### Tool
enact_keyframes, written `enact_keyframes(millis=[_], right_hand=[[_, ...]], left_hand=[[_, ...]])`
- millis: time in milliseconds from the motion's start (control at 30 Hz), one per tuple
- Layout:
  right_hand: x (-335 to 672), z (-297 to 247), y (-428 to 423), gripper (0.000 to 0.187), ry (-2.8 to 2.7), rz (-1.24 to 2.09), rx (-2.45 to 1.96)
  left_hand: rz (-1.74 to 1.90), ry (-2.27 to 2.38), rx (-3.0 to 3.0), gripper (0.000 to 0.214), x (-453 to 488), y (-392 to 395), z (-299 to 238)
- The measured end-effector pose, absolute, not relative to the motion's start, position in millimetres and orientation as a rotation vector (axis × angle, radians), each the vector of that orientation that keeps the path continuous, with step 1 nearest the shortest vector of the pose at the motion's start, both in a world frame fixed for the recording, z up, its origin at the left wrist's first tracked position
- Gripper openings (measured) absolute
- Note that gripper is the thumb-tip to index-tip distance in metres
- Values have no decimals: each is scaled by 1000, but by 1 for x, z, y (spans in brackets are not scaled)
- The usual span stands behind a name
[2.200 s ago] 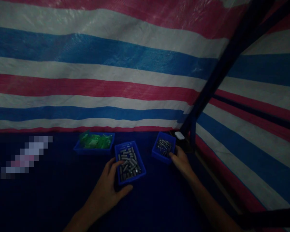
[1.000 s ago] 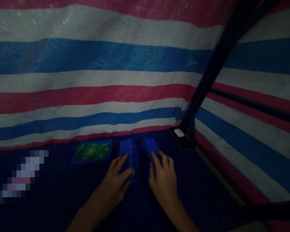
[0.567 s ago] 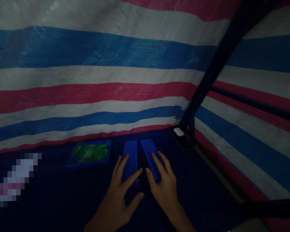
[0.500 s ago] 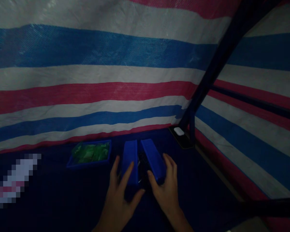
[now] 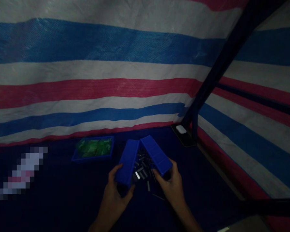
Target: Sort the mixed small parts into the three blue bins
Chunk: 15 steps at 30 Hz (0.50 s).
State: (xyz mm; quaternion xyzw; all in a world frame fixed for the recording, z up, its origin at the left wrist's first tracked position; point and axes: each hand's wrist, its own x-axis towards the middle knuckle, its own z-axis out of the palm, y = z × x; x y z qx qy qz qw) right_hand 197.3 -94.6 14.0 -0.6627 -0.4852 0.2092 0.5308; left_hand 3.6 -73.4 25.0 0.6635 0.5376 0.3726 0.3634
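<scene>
My left hand grips the near end of a blue plastic tray that is tipped on its side. My right hand grips a second blue tray, also tipped over, its open side facing the first. Between the two trays lies a pile of small grey metal parts spilled on the dark blue table. Both hands have their fingers wrapped round the tray ends.
A third blue tray with green pieces sits upright to the left, near the striped tarp wall. A small white object rests at the back right corner beside a dark frame post. A blurred patch lies at far left.
Both trays, flat on the table and apart at first, were brought together and tipped on their sides; now their contents lie spilled between them, and my hands grip the near ends.
</scene>
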Motion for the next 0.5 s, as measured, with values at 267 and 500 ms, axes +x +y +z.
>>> enact_keyframes(millis=[267, 500], right_hand=[[221, 15, -92, 54, -1364, 450, -1606], [214, 9, -103, 54, -1382, 292, -1666]], left_hand=[[771, 1375, 1886, 56, -22, -74, 34], [745, 1443, 1993, 56, -29, -75, 36]])
